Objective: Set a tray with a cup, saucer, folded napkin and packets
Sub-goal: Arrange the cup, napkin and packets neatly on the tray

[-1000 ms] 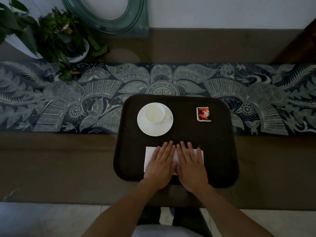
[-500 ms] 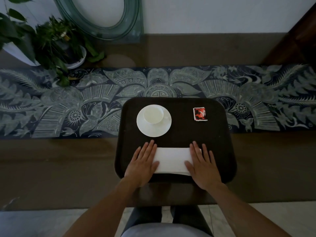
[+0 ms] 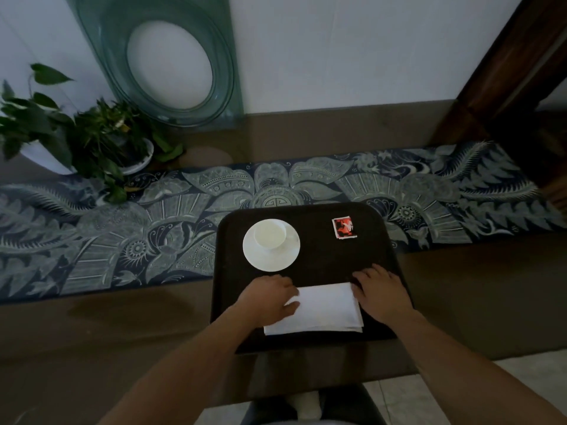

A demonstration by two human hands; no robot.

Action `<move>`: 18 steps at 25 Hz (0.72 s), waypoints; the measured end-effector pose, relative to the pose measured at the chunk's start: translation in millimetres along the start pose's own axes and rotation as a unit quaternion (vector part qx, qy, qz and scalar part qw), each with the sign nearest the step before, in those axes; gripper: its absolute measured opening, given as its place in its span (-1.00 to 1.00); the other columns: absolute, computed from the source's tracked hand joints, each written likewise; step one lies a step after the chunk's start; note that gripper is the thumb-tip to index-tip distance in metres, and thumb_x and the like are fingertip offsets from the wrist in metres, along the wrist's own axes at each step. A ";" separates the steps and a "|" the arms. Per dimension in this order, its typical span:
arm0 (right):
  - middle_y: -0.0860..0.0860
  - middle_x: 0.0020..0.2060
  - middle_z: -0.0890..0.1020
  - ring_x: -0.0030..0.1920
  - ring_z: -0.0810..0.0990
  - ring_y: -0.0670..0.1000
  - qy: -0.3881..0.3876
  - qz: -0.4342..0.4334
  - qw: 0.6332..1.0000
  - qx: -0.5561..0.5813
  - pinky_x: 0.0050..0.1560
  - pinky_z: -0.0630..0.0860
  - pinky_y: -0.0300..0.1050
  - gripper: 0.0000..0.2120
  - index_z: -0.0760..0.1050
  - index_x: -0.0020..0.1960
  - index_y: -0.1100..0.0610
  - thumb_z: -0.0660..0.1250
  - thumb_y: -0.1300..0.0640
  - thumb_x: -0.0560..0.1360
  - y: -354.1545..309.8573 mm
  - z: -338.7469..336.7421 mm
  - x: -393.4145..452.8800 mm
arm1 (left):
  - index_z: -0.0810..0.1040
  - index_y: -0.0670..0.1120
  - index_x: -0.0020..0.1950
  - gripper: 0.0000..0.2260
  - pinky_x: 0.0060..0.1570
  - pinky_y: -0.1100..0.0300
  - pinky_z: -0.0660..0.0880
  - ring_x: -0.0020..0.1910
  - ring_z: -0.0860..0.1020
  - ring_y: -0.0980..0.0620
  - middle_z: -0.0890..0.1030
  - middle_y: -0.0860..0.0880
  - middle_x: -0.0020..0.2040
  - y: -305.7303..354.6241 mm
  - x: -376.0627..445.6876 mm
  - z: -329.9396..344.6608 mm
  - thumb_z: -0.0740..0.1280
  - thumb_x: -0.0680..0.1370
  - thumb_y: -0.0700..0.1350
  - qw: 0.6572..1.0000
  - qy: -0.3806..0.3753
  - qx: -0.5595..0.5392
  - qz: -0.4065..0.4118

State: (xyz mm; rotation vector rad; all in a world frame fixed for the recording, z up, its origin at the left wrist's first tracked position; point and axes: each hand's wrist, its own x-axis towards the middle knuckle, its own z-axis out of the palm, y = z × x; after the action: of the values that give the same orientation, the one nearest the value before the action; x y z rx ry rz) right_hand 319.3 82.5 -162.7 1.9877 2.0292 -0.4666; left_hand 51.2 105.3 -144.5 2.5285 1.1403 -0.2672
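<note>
Two hands work at one dark tray point(image 3: 377, 271) on the tabletop point(image 3: 122, 332).
Tray: lies partly on a patterned runner point(image 3: 122, 216), near edge close to the tabletop's front.
Saucer point(image 3: 276, 259): white, far-left part of the tray.
Cup point(image 3: 270, 233): white, upright on the saucer, toward its far side.
Packet point(image 3: 343, 227): one, red and white, flat at the tray's far right, well apart from the saucer.
Napkin point(image 3: 325, 308): white, folded, flat on the near part of the tray, between the hands.
Left hand point(image 3: 267, 299): at the napkin's left edge, thumb on top of the napkin, fingers curled at the edge; it appears to pinch that edge.
Right hand point(image 3: 380, 292): at the napkin's right edge, fingers bent and close together, tips touching the tray by the napkin's far corner; no grip can be made out.
Other: two potted plants point(image 3: 92, 139) far left; a green glass piece point(image 3: 171, 62) leaning on the wall.
</note>
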 end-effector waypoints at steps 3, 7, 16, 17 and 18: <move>0.02 0.33 0.46 0.43 0.29 0.07 -0.020 -0.004 0.999 -0.031 0.37 0.27 0.08 -0.61 0.39 0.36 -0.01 0.09 -0.10 0.60 18.3 -28.7 14.7 | 0.44 -0.01 0.37 -0.63 0.09 0.05 0.50 0.19 0.50 -0.05 0.53 -0.06 0.23 14.7 44.9 -39.1 0.22 0.60 0.10 0.997 -0.037 0.055 0.038; 0.05 0.20 0.53 0.27 0.42 0.09 -0.014 -0.028 0.998 -0.063 0.23 0.37 0.05 -0.64 0.46 0.29 0.01 0.14 -0.09 0.56 36.7 -58.5 42.5 | 0.41 0.00 0.41 -0.56 0.17 -0.04 0.45 0.25 0.46 -0.11 0.50 -0.10 0.27 29.0 109.5 -72.3 0.30 0.56 0.09 0.991 -0.089 0.096 0.008; 0.09 0.24 0.49 0.31 0.36 0.13 -0.022 -0.100 0.993 -0.067 0.29 0.31 0.14 -0.53 0.39 0.36 0.04 0.27 -0.11 0.51 71.4 -96.1 125.4 | 0.38 0.01 0.42 -0.40 0.34 -0.15 0.22 0.35 0.36 -0.13 0.46 -0.09 0.34 20.2 210.7 -79.3 0.38 0.44 0.20 0.980 -0.121 0.091 -0.129; 0.09 0.27 0.47 0.34 0.34 0.13 -0.019 -0.110 0.992 -0.057 0.32 0.28 0.16 -0.50 0.36 0.38 0.04 0.29 -0.11 0.50 74.0 -95.5 132.6 | 0.35 0.01 0.43 -0.37 0.37 -0.16 0.19 0.37 0.34 -0.13 0.44 -0.09 0.36 18.4 216.6 -75.9 0.39 0.43 0.20 0.981 -0.109 0.082 -0.137; 0.09 0.30 0.44 0.37 0.31 0.13 -0.018 -0.118 0.992 -0.048 0.35 0.26 0.18 -0.44 0.32 0.41 0.04 0.32 -0.11 0.48 76.9 -94.1 138.9 | 0.33 0.01 0.45 -0.34 0.40 -0.17 0.17 0.39 0.31 -0.13 0.42 -0.09 0.38 17.2 220.6 -71.5 0.40 0.42 0.20 0.983 -0.092 0.073 -0.141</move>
State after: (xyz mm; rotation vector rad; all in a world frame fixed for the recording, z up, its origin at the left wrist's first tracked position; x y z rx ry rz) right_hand 395.6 248.4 -136.2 1.6813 2.2305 -0.4392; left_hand 211.1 274.1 -143.2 2.3954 1.4475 -0.6641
